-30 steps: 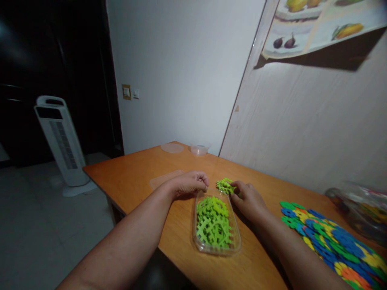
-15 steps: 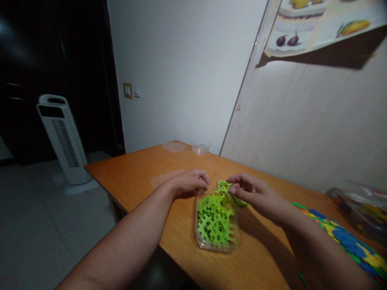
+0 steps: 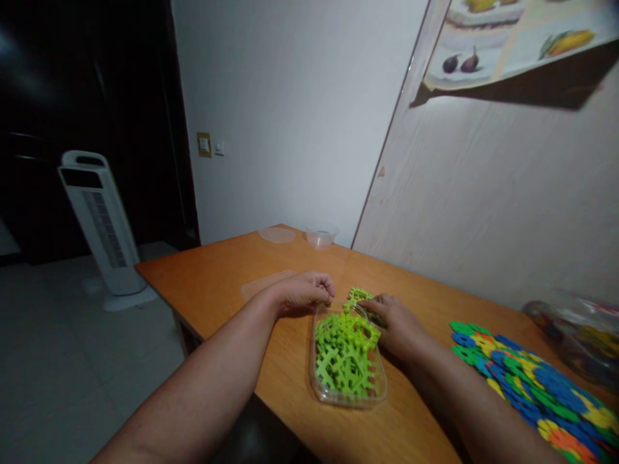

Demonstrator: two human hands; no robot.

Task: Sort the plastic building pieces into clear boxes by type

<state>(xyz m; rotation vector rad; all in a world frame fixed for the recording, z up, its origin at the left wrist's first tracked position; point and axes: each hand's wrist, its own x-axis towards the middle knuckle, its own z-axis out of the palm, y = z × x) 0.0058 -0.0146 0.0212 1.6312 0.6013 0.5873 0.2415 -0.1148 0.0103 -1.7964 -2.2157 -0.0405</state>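
Observation:
A clear plastic container (image 3: 348, 401) stands on the table, filled with bright green interlocking plastic pieces (image 3: 343, 357) with notched edges. My left hand (image 3: 309, 291) is closed at its far left corner, fingers pinched on the rim. Beyond the container's far right side, more green pieces (image 3: 358, 295) lie on the table. My right hand (image 3: 394, 323) reaches down there with its fingers bent together on a green piece, partly hidden by the hand and the rim.
Colourful flower-shaped discs (image 3: 527, 380) are heaped at the right, with a clear bag (image 3: 580, 328) behind them. A rectangular lid (image 3: 264, 283) lies left of the container. Near the wall are a round lid (image 3: 277, 234) and a clear bowl (image 3: 320, 236). A tower fan (image 3: 101, 225) stands on the floor.
My right hand has moved from above the container's rim down to the green pieces on the table. A yellowish-green piece now lies on the pile inside. My left hand stays put.

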